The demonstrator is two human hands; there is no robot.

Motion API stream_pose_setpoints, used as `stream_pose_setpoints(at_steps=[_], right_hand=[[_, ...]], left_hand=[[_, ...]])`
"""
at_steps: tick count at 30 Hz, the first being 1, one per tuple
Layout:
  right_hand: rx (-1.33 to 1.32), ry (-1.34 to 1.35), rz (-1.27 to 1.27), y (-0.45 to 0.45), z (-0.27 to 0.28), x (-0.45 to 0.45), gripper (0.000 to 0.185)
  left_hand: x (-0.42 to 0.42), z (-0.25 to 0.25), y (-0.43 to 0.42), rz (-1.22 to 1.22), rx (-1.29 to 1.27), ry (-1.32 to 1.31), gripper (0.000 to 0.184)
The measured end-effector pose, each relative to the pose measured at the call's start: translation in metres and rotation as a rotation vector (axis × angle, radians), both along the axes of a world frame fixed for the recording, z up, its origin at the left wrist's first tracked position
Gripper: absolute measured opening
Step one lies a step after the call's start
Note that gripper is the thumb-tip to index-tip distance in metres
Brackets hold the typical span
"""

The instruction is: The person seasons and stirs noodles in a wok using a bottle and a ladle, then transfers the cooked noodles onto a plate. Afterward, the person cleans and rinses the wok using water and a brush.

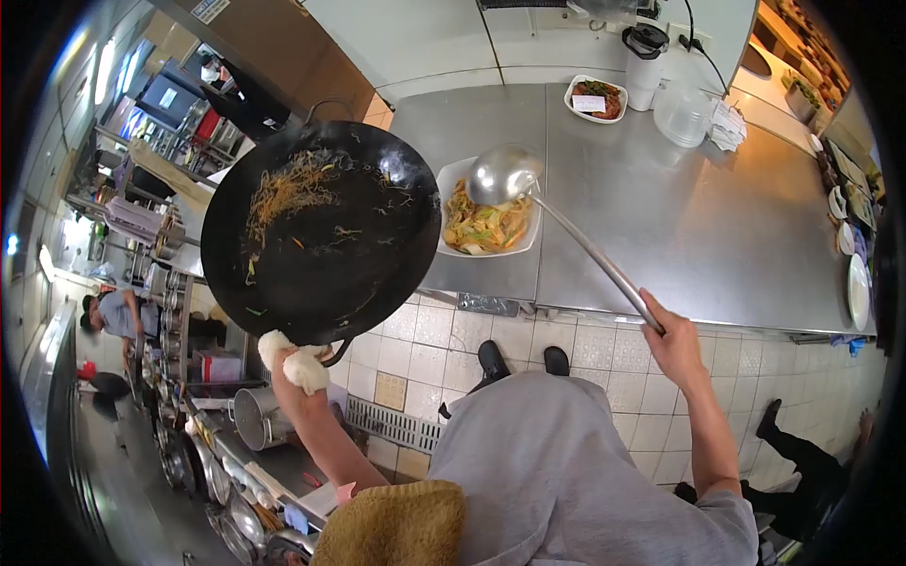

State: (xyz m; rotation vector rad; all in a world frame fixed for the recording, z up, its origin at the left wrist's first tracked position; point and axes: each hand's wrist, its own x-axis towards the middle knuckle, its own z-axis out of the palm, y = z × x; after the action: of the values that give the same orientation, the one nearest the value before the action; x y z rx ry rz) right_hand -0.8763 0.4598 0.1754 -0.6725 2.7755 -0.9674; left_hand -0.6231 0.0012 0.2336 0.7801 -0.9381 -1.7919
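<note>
A large black wok with some noodles left on its inner side is held up by my left hand, closed around its near handle with a white cloth. My right hand grips the handle end of a steel ladle. The ladle's round bowl is over the upper part of a white square dish, which holds noodles with vegetables. The dish sits on the steel counter just right of the wok.
On the steel counter stand a small food tray, a white bottle and clear plastic containers. Plates line the right edge. A large pot is lower left. Other people appear left and lower right.
</note>
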Motion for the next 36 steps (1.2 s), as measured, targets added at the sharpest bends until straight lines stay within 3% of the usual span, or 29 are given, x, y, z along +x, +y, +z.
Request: stream_pose_setpoints(at_steps=[2,3,4,6,8,11,15,17,19,22,23,26,27,30,31,36], right_hand=[[-0.193,-0.21,0.034,0.005,-0.004,0.007,0.059],[-0.321,-0.296,0.063,0.006,-0.009,0.013,0.059],[-0.398,-0.463,0.064,0.003,-0.003,0.015,0.058],[-0.466,-0.673,0.045,-0.004,0.003,0.012,0.059],[-0.458,-0.759,0.04,-0.012,-0.001,0.001,0.06],[-0.423,-0.642,0.055,-0.03,-0.013,-0.025,0.062],[-0.334,-0.688,0.061,-0.037,-0.007,-0.046,0.064],[-0.321,-0.654,0.048,-0.039,-0.001,-0.046,0.065],[-0.317,-0.623,0.056,-0.043,0.008,-0.041,0.064],[-0.4,-0.683,0.049,-0.054,-0.009,-0.026,0.061],[-0.436,-0.704,0.052,-0.06,-0.014,-0.021,0.06],[-0.656,-1.024,0.081,-0.086,-0.007,-0.005,0.047],[-0.692,-1.074,0.1,-0.097,-0.006,0.0,0.032],[-0.865,-1.363,0.164,-0.126,-0.023,0.011,0.026],[-0.841,-1.399,0.256,-0.139,-0.028,0.015,0.023],[-0.842,-1.695,0.34,-0.214,-0.064,0.052,0.02]], left_hand=[[0.014,-0.008,0.004,0.077,0.128,0.081,0.006],[0.028,-0.016,0.002,0.13,0.148,-0.011,0.004],[0.041,-0.013,0.006,-0.056,0.077,-0.04,0.014],[0.045,0.004,0.043,0.09,0.203,-0.084,0.016],[0.067,-0.007,0.052,0.2,0.269,-0.12,0.016],[0.078,-0.003,0.086,0.317,0.264,-0.264,0.011],[0.125,-0.026,0.106,0.402,0.244,-0.228,0.008],[0.129,-0.015,0.124,0.428,0.257,-0.122,0.005],[0.198,-0.055,0.116,0.364,0.277,0.04,0.006],[0.225,-0.048,0.137,0.581,0.429,0.069,0.008],[0.24,-0.064,0.138,0.75,0.324,0.04,0.018],[0.298,-0.075,0.146,0.613,0.477,0.227,0.021],[0.305,-0.07,0.153,0.494,0.544,0.406,0.032],[0.311,-0.063,0.162,0.715,0.466,0.364,0.038],[0.338,-0.074,0.163,0.748,0.553,0.435,0.041],[0.426,-0.129,0.184,1.03,0.419,0.413,0.029]])
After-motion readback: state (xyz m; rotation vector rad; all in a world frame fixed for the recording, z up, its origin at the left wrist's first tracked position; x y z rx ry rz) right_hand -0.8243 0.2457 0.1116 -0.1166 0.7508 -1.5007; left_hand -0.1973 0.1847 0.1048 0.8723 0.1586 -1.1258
